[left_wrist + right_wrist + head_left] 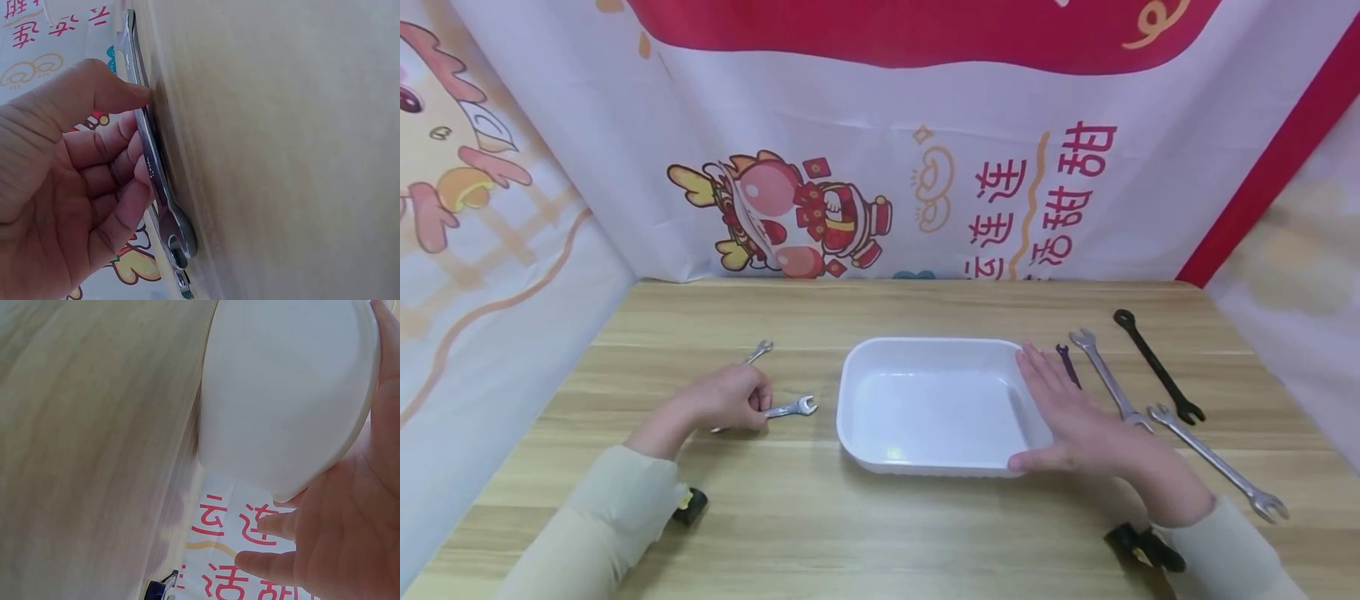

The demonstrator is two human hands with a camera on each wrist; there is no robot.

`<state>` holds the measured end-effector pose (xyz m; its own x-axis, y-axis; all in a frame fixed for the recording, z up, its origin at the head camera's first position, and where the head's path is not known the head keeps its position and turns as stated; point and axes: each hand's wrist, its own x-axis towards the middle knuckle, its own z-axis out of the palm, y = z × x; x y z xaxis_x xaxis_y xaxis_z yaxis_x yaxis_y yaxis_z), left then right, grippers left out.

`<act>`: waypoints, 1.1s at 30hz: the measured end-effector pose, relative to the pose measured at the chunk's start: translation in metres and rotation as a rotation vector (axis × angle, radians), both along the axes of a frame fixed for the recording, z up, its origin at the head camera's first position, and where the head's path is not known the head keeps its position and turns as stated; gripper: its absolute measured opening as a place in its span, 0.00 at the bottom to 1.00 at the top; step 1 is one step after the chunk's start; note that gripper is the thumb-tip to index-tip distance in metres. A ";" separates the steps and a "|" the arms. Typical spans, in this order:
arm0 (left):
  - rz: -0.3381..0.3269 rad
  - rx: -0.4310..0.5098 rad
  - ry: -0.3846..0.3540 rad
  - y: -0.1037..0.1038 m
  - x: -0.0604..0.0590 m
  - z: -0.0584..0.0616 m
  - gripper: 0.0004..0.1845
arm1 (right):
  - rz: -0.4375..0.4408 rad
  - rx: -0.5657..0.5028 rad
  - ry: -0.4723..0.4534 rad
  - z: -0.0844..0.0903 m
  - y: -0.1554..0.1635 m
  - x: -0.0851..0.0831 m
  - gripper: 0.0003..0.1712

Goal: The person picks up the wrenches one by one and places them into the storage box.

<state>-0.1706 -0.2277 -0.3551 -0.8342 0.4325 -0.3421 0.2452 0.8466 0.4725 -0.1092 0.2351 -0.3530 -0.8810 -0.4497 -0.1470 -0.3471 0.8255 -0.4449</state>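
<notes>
My left hand is low over the wood at the left and pinches a silver open-end wrench between thumb and fingers. In the left wrist view this wrench lies along the tabletop, the thumb on one side and curled fingers on the other. A second silver wrench lies just beyond that hand, partly hidden by it. My right hand rests with spread, fairly straight fingers on the right rim of a white rectangular tray. The right wrist view shows the tray's outer wall beside the palm.
To the right of the tray lie a small dark wrench, a silver wrench, a long black wrench and another silver wrench. The right hand partly covers some of them. A printed cloth hangs behind the wooden table.
</notes>
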 end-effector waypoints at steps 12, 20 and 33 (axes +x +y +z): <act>0.010 0.028 -0.006 -0.005 0.001 0.005 0.03 | -0.006 -0.007 0.003 0.002 -0.002 -0.001 0.82; -0.007 0.033 0.006 -0.011 0.004 0.006 0.03 | -0.020 0.001 -0.005 -0.002 -0.003 0.000 0.83; -0.049 0.065 0.015 -0.013 0.000 0.005 0.03 | -0.051 0.022 -0.023 -0.001 -0.002 -0.001 0.84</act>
<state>-0.1710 -0.2406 -0.3497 -0.8162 0.4938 -0.3000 0.2928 0.8011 0.5221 -0.1100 0.2330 -0.3537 -0.8991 -0.4003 -0.1771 -0.2939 0.8519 -0.4335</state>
